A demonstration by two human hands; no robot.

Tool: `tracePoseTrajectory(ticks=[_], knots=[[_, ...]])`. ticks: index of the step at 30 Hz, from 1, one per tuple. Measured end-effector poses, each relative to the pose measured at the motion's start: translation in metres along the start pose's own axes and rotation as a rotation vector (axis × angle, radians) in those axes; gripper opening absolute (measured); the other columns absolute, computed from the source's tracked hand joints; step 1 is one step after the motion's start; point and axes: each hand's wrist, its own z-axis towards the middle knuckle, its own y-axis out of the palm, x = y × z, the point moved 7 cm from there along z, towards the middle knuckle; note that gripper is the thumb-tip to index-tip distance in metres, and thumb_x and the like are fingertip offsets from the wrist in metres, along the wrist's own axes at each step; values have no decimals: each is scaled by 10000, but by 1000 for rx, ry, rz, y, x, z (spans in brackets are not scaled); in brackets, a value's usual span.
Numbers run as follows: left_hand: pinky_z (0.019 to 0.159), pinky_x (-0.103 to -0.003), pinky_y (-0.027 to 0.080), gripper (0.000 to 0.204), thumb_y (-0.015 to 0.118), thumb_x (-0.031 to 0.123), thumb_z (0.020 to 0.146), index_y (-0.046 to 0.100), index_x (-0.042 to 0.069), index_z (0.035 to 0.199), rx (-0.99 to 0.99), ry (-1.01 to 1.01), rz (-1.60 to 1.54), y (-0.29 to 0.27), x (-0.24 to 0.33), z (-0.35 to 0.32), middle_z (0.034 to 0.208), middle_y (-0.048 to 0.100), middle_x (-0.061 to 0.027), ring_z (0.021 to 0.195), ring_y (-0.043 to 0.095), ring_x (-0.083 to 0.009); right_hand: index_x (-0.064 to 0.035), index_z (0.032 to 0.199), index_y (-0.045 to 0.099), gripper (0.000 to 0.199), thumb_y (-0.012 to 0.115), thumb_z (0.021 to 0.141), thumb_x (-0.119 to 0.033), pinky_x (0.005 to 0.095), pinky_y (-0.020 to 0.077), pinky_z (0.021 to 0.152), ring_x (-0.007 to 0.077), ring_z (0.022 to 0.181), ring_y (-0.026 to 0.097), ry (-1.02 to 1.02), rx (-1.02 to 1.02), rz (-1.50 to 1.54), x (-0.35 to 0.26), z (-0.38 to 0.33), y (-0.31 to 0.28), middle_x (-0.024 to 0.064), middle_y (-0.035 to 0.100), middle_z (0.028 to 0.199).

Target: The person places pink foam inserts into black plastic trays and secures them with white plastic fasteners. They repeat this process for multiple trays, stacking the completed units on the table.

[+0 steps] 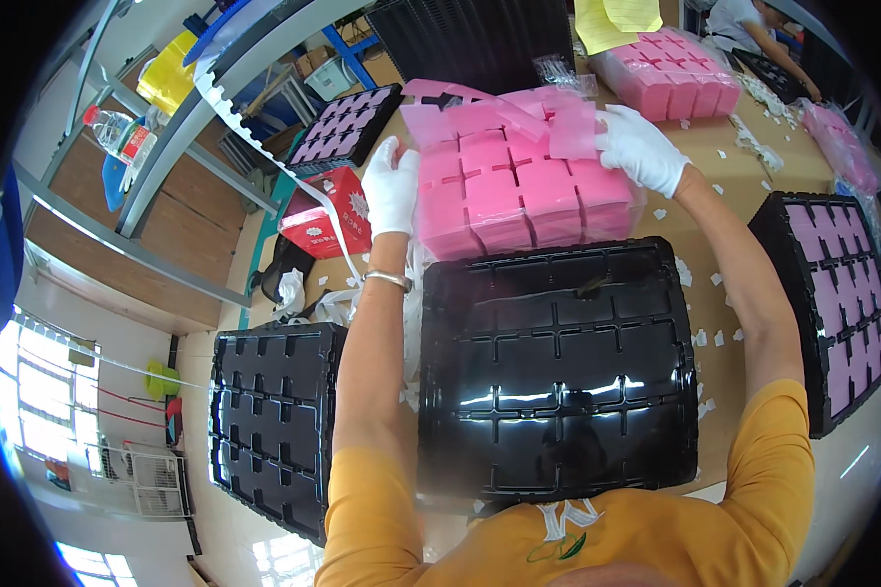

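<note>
Scene was bright, evenly lit, colours saturated. Daylight came through windows (44, 391) at near left, blown out to white-blue. Glossy black tray (558, 367) at centre carried white glare streaks along its ribs; second black tray (269, 421) at near left showed fainter sheen. Shadows were soft and short under pink foam block (519, 201). Fisheye bent straight edges toward rim; black vignette ringed frame. Centre was sharp; far right corner and near edge were soft, slightly smeared.
</note>
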Motion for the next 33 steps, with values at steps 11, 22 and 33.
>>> tracePoseTrajectory(ticks=[11, 22, 33], knots=[[824, -363, 513, 609, 650, 291, 831, 459, 13, 1337, -185, 679, 1249, 52, -33, 120, 1224, 567, -230, 994, 629, -332, -21, 1027, 572, 271, 588, 954, -281, 280, 438, 821, 132, 899, 599, 675, 588, 1115, 47, -14, 16, 14, 597, 835], [934, -272, 459, 679, 701, 74, 742, 476, 23, 1380, -426, -54, 41, 12, -31, 12, 1271, 607, -141, 1066, 605, -173, -10, 1050, 625, 226, 698, 870, -125, 240, 480, 762, 107, 817, 599, 875, 583, 1180, 35, -35, 32, 27, 627, 895], [939, -283, 465, 764, 733, 91, 757, 381, -29, 1424, -345, -123, -234, 12, -38, -8, 1304, 579, -157, 1103, 600, -205, -36, 1257, 566, 467, 730, 821, -63, 246, 479, 821, 115, 916, 576, 906, 536, 1231, 16, -28, 26, 45, 619, 909]])
